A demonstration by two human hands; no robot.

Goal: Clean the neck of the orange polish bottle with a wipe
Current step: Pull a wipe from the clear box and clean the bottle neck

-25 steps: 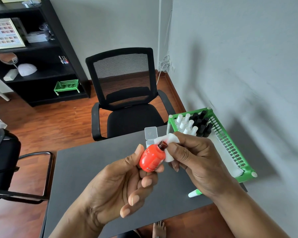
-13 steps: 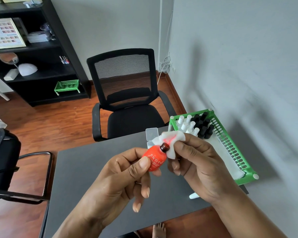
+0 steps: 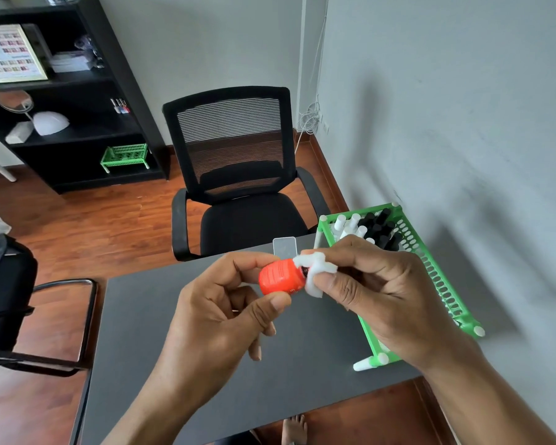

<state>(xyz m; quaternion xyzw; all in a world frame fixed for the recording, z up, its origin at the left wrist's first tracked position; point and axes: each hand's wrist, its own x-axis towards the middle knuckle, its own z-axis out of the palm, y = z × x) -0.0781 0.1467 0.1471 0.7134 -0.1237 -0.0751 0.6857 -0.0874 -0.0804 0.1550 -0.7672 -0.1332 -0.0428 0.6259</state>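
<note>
Matte dark grey desk [image 3: 180,364], flat and smooth, set against a pale grey wall; reddish wood floor beyond it, with a black mesh-back office chair [image 3: 238,175] facing you from the far side.

Your left hand [image 3: 219,319] holds the orange polish bottle [image 3: 280,279] above the middle of the desk. Thumb presses the lower side of the rounded, glossy body, fingers curl over the top. Bottle lies tilted almost on its side, neck pointing toward your right. Small print on the orange surface, too blurred to read.

Your right hand [image 3: 379,290] is closed on the wipe [image 3: 315,273], a white, soft, fibrous pad bunched between thumb and fingers. Wipe is folded around the dark neck of the bottle; only a sliver of the neck shows at the join.

Green plastic rack [image 3: 437,284] with perforated sides and white corner knobs stands on the desk's right edge, against the wall. It holds upright cylindrical caps, white ones and black ones, at its far end.

Small clear, rounded-corner rectangular piece [image 3: 284,245] sits on the desk just behind the bottle.
</note>
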